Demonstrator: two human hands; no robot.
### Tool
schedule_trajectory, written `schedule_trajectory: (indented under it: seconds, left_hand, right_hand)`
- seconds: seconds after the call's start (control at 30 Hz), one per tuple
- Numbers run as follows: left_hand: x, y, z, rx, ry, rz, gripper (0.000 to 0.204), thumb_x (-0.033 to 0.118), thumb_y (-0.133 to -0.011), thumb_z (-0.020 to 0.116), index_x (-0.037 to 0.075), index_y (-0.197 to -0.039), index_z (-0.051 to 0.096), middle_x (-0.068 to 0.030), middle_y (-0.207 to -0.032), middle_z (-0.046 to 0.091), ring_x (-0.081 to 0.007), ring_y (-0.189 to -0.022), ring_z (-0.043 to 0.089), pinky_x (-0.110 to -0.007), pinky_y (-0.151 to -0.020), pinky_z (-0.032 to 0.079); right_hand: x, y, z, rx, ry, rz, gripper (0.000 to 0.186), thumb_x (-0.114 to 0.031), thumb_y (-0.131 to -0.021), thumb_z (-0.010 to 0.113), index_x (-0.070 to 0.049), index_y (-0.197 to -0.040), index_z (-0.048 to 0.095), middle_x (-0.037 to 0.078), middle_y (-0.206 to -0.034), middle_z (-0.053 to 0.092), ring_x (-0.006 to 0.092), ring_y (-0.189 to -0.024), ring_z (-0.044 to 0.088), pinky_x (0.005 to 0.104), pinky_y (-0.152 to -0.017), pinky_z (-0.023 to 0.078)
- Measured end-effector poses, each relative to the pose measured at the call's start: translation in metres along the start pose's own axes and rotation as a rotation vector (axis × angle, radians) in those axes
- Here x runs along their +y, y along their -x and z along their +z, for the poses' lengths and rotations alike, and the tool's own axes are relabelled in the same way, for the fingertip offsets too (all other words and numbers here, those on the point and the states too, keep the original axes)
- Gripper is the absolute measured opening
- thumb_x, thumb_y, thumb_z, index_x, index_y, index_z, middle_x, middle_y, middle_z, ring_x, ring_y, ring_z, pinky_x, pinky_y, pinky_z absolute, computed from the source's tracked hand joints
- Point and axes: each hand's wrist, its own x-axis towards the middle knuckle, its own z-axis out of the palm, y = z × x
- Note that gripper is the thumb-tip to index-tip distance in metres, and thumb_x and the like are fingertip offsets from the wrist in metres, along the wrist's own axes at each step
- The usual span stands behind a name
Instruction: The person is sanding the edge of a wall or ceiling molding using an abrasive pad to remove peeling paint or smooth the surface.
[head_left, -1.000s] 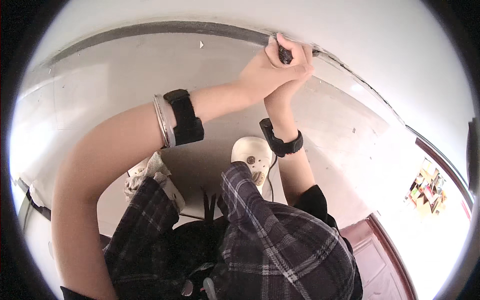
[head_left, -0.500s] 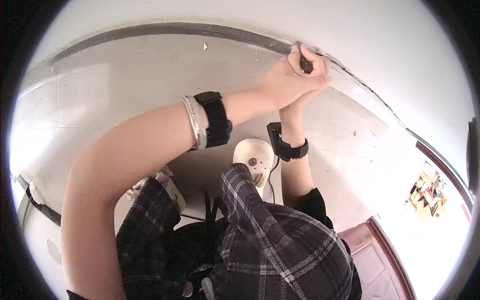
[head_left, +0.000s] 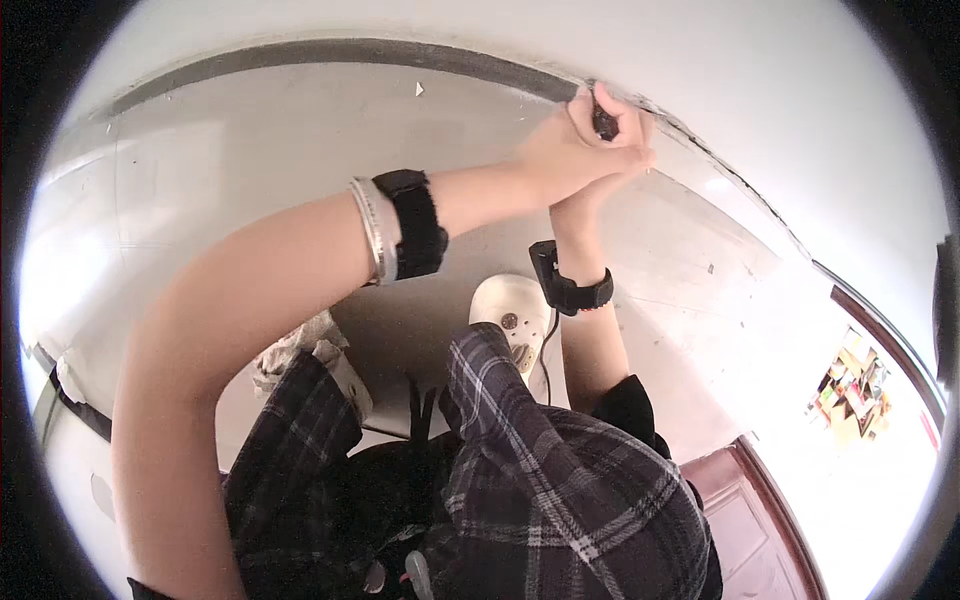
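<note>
Two hands, fingers curled closed, clasp a dark object in the frame's upper part, right of centre, left hand overlapping right hand. An uneven grip could slip, scraping knuckles against the nearby wall.

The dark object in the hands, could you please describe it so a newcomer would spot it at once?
Follow the dark strip along the foot of the wall rightward to the joined hands. The dark object shows within their grip; unlike the black wristbands nearby, it is held, not strapped on.
</note>
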Motion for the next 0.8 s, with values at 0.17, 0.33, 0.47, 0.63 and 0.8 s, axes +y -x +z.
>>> schedule_trajectory:
  seconds: [0.17,0.33,0.47,0.63,0.8]
  left_hand:
    - [0.013,0.017,-0.030,-0.009,0.152,-0.031,0.060,0.046,-0.070,0.070,-0.006,-0.097,0.055,-0.0131,-0.088,0.059,-0.0235,-0.084,0.060,-0.033,-0.075,0.049]
    - [0.010,0.030,-0.016,-0.079,0.098,-0.098,0.065,0.042,-0.078,0.067,-0.008,-0.114,0.047,-0.0124,-0.096,0.057,-0.0221,-0.099,0.054,-0.034,-0.091,0.041]
    - [0.009,0.029,0.002,-0.004,-0.273,-0.102,0.073,0.048,-0.073,0.068,-0.012,-0.111,0.048,-0.0207,-0.096,0.057,-0.0287,-0.096,0.058,-0.036,-0.086,0.046]
    - [-0.010,0.016,0.020,-0.135,-0.141,-0.149,0.086,0.048,-0.068,0.070,-0.015,-0.117,0.040,-0.0292,-0.113,0.046,-0.0359,-0.104,0.054,-0.038,-0.087,0.046]
    - [0.002,0.011,0.021,-0.170,-0.222,-0.209,0.091,0.050,-0.065,0.071,-0.017,-0.117,0.038,-0.0302,-0.114,0.047,-0.0370,-0.106,0.054,-0.038,-0.087,0.046]
  right_hand:
    - [-0.016,0.005,0.014,-0.171,0.027,-0.027,0.016,-0.003,-0.073,0.065,-0.002,-0.089,0.062,0.008,-0.083,0.053,0.0188,-0.077,0.052,0.0279,-0.069,0.041]
    - [-0.019,0.011,0.002,-0.061,0.130,0.029,0.016,-0.008,-0.077,0.064,-0.003,-0.093,0.062,0.007,-0.082,0.055,0.0199,-0.077,0.053,0.0317,-0.068,0.043]
    - [-0.005,0.019,-0.015,0.012,-0.019,0.234,0.026,-0.015,-0.079,0.067,-0.007,-0.103,0.061,0.008,-0.089,0.055,0.0202,-0.080,0.054,0.0319,-0.069,0.044]
    - [0.003,0.013,-0.031,-0.038,0.244,0.039,0.028,-0.015,-0.082,0.065,-0.007,-0.108,0.058,0.008,-0.090,0.053,0.0187,-0.080,0.052,0.0309,-0.070,0.044]
    - [-0.001,0.009,-0.032,0.018,0.043,0.226,0.030,-0.010,-0.085,0.063,-0.001,-0.112,0.053,0.007,-0.097,0.056,0.0151,-0.083,0.056,0.0285,-0.072,0.047]
